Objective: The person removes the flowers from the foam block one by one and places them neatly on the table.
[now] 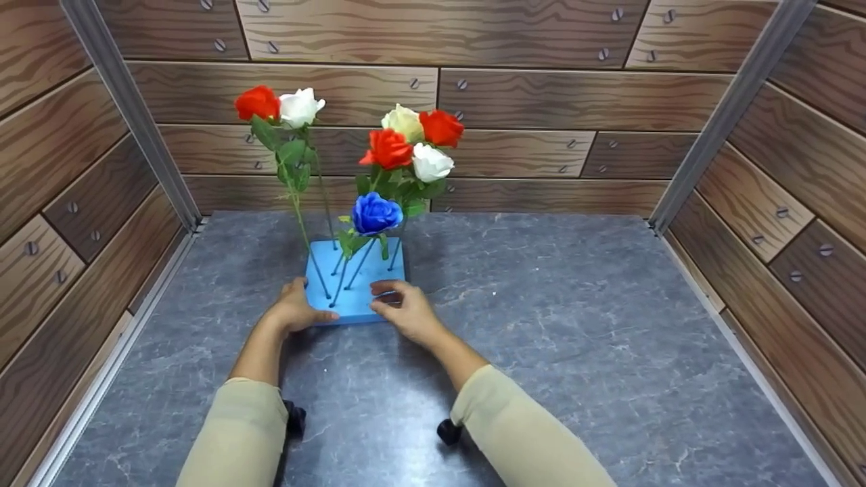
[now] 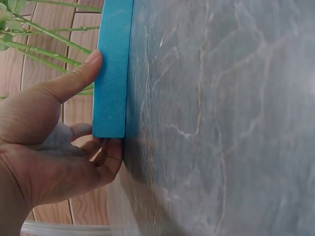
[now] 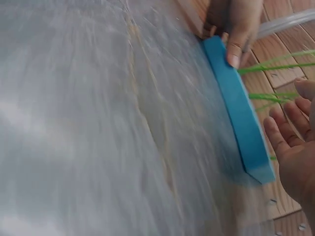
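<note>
A light-blue foam block [image 1: 358, 312] lies on the tabletop with several artificial roses stuck in it by their stems. My left hand [image 1: 295, 310] grips its near left corner, the thumb on the front face and the fingers along the left side, as the left wrist view shows with the hand [image 2: 54, 132] at the block's end [image 2: 110, 98]. Over the near right part of the block is my right hand [image 1: 409, 314], its fingers loosely bent and holding nothing. In the right wrist view that hand [image 3: 298, 147] stands apart from the block [image 3: 236, 108]. A blue rose [image 1: 376, 214] leans lowest, toward the front.
Red [image 1: 258, 103] and white roses [image 1: 300, 108] rise at the left of the block. Behind the blue rose cluster a cream rose [image 1: 402, 122], two red ones [image 1: 389, 149] and a white one [image 1: 432, 163]. Wood-patterned panels [image 1: 433, 95] enclose the grey marbled tabletop [image 1: 575, 304] on three sides.
</note>
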The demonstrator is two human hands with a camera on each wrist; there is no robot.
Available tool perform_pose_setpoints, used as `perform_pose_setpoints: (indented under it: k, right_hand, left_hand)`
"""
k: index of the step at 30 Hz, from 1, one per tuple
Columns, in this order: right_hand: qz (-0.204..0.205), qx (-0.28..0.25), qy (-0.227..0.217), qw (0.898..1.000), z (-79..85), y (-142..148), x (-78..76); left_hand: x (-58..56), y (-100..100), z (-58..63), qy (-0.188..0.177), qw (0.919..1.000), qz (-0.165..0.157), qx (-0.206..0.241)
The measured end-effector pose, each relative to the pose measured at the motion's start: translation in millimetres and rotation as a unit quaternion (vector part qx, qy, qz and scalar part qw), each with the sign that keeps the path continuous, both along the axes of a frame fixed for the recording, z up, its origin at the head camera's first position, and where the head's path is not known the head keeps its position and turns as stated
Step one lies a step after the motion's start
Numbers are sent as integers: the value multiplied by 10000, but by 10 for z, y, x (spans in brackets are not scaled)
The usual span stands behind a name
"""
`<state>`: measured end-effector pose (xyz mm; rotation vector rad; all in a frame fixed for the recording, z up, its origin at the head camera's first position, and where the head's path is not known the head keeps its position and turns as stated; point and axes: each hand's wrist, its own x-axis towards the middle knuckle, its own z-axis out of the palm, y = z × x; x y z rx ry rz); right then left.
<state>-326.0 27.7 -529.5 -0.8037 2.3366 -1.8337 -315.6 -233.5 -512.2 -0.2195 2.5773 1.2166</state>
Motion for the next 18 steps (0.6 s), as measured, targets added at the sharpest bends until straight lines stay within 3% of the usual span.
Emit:
perform_pose_setpoints:
  k: [10, 18]
  right_hand:
    - [-260, -242, -457, 9983, -149, -429, 23]
    - [-305, 171, -657, 9972, -141, -634, -61]
  left_hand:
    - [3, 24, -78, 169, 9997, 25, 176]
    - [-11, -6, -26, 174, 9998, -10, 134]
